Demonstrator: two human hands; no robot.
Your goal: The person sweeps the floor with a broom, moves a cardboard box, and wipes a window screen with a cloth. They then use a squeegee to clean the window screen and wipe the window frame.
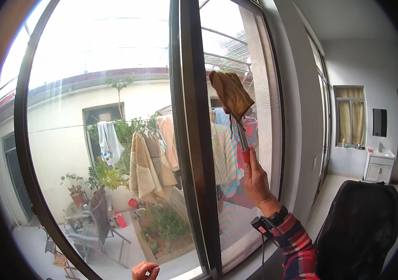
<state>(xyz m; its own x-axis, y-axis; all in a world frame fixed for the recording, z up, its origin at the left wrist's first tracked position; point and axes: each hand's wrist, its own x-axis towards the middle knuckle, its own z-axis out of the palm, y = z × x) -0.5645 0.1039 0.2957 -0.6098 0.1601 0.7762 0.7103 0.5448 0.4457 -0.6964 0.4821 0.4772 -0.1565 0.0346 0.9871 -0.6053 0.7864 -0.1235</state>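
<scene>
My right hand [257, 183] is wrapped around the red grip [245, 156] of a tool with a metal shaft [243, 137]. A brown cloth [232, 92] covers the tool's head, which is hidden beneath it, and a thin strip dangles below. The covered head is raised in front of the insect screen [265, 122] of the window; whether it touches the mesh is unclear. At the bottom edge, my left hand [145, 270] is partly cut off, its fingers curled near the glass pane [62, 147]. Nothing shows in that hand.
Dark window frame bars [199, 140] stand upright between pane and screen. A black chair back [360, 224] is close on my right. A cable [263, 252] hangs from a device at my right wrist. Beyond the glass are hung towels [143, 168], a folding chair [99, 218] and plants.
</scene>
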